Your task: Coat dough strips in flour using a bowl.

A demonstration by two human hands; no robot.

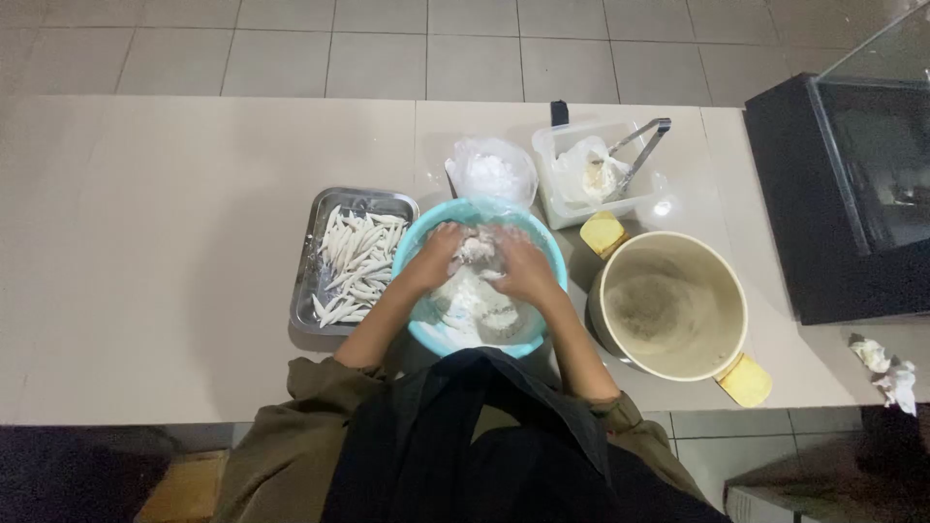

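Both hands are curled around a floury lump (477, 250) inside the turquoise bowl (552, 254), left hand (438, 254) and right hand (520, 268) pressing it from either side (white flour (472, 305) lies beneath). Just left sits a metal tray (312, 281) of small coated fish (356, 263); right, a cream pot (728, 291). Beyond stand a flour bag (491, 171) and a clear container (554, 184) with tongs (643, 147).

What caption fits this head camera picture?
Both hands work floury pieces in a teal bowl beside a tray of coated strips.
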